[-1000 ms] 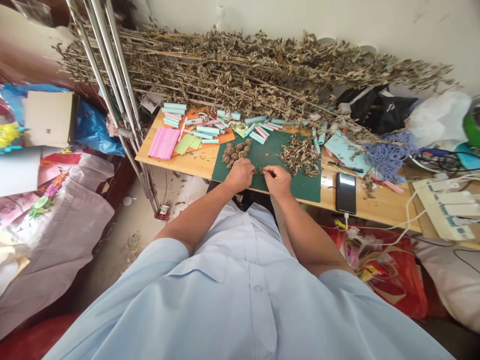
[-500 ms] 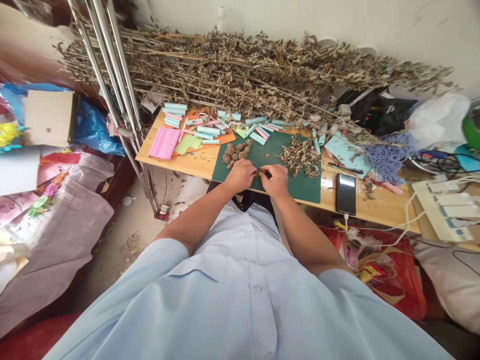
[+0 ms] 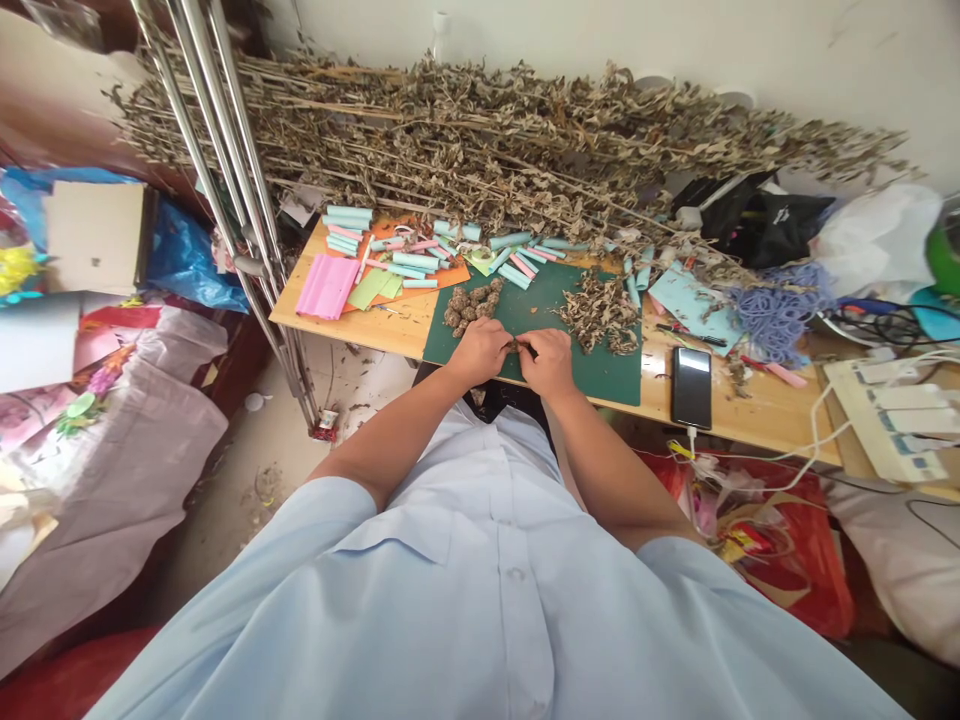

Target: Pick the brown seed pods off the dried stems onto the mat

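Left hand and right hand, fingers curled in, pinch a brown bit, apparently shaping it; next likely needs light pressure.

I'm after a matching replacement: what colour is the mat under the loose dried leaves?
Dark green; the mat shows best in the head view.

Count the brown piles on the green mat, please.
2: the balls, just beyond the left hand, and the leaves, farther right, beyond the right hand. The hands cover part of the mat, so more may be hidden.
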`<state>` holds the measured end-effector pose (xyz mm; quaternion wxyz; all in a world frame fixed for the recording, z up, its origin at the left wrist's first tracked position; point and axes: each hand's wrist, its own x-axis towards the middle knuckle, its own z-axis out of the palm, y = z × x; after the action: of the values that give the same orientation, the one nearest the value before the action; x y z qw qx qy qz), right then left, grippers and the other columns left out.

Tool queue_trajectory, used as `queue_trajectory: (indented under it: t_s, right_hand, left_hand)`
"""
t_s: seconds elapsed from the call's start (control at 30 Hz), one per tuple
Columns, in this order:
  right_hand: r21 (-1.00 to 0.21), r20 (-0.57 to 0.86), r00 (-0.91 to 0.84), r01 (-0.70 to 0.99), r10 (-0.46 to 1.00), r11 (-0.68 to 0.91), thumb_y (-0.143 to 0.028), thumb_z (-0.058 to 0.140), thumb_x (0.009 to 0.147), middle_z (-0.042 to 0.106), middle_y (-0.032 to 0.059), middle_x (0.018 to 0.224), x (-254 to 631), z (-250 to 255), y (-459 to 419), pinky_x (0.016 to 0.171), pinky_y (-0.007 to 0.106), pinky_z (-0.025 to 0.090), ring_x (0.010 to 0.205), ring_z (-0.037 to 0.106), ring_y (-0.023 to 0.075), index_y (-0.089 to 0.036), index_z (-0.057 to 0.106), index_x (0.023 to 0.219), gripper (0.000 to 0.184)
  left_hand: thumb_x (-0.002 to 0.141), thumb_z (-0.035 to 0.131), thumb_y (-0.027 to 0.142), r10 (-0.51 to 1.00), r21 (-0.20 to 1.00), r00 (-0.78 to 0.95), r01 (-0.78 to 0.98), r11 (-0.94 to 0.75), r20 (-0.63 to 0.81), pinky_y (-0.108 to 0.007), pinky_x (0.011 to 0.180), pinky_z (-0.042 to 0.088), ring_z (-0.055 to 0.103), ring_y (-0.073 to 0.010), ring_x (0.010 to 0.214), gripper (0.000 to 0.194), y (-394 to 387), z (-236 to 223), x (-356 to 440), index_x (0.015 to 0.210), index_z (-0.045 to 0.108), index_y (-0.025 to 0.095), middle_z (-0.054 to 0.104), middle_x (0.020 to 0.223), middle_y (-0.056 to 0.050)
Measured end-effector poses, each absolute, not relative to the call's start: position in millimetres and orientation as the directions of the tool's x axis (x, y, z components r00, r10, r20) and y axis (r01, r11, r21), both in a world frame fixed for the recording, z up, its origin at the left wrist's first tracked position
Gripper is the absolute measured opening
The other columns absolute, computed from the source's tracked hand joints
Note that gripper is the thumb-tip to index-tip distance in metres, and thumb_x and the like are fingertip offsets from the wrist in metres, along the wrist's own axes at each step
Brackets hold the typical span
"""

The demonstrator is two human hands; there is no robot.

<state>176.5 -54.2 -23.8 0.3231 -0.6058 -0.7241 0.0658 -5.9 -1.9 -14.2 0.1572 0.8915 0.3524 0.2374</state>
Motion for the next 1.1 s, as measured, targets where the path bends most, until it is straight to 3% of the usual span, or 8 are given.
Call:
queue_trajectory:
  t_s: [0.17,0.3,0.57,0.8,1.1]
  right_hand:
    - [-0.55,0.416,0.016,0.8,0.909,0.238,-0.018,0.063,0.086,0.078,0.0075,0.099,175.6,-24.1,-54.8,0.099,0.05,0.045,0.097,0.067,0.0292,-0.022,0.068,0.113,0.028]
    - [-0.568,0.427,0.0,0.779,0.904,0.268,-0.02,0.063,0.089,0.079,0.0075,0.098,176.6,-26.4,-54.9,0.099,0.05,0.049,0.097,0.071,0.0282,-0.022,0.068,0.112,0.024]
    - [-0.548,0.429,-0.045,0.781,0.902,0.3,-0.02,0.057,0.092,0.079,0.0064,0.104,178.0,-28.3,-55.8,0.097,0.047,0.053,0.099,0.072,0.0267,-0.024,0.071,0.108,0.022]
    - [-0.573,0.415,0.025,0.783,0.909,0.24,-0.02,0.062,0.088,0.078,0.0073,0.097,174.7,-25.6,-54.8,0.096,0.05,0.051,0.096,0.07,0.0292,-0.023,0.068,0.114,0.027]
    - [-0.536,0.386,-0.076,0.792,0.919,0.291,-0.02,0.062,0.091,0.078,0.0065,0.1,175.2,-27.6,-56.0,0.098,0.047,0.049,0.099,0.068,0.0283,-0.024,0.068,0.118,0.028]
  left_hand:
    - [0.094,0.052,0.023,0.702,0.462,0.643,0.544,-0.7,0.306,-0.044,0.092,0.045,0.057,-0.0268,0.097,0.024,-1.9,-12.7,-6.4,0.101,0.075,0.015,0.065,0.096,-0.013]
    - [0.094,0.052,0.024,0.698,0.461,0.639,0.539,-0.705,0.322,-0.044,0.093,0.045,0.057,-0.027,0.099,0.027,-1.5,-13.6,-7.0,0.108,0.074,0.015,0.066,0.099,-0.013]
    - [0.094,0.05,0.021,0.703,0.45,0.632,0.55,-0.704,0.326,-0.043,0.093,0.045,0.057,-0.0267,0.099,0.027,-0.3,-17.1,-6.0,0.104,0.075,0.016,0.065,0.097,-0.013]
    - [0.093,0.051,0.021,0.713,0.461,0.623,0.555,-0.692,0.321,-0.044,0.092,0.046,0.058,-0.0266,0.097,0.026,1.2,-19.8,-6.4,0.104,0.075,0.017,0.066,0.096,-0.012]
    - [0.094,0.046,0.019,0.72,0.466,0.608,0.558,-0.687,0.333,-0.044,0.089,0.047,0.059,-0.0256,0.093,0.029,3.1,-19.1,-6.4,0.098,0.074,0.016,0.067,0.092,-0.013]
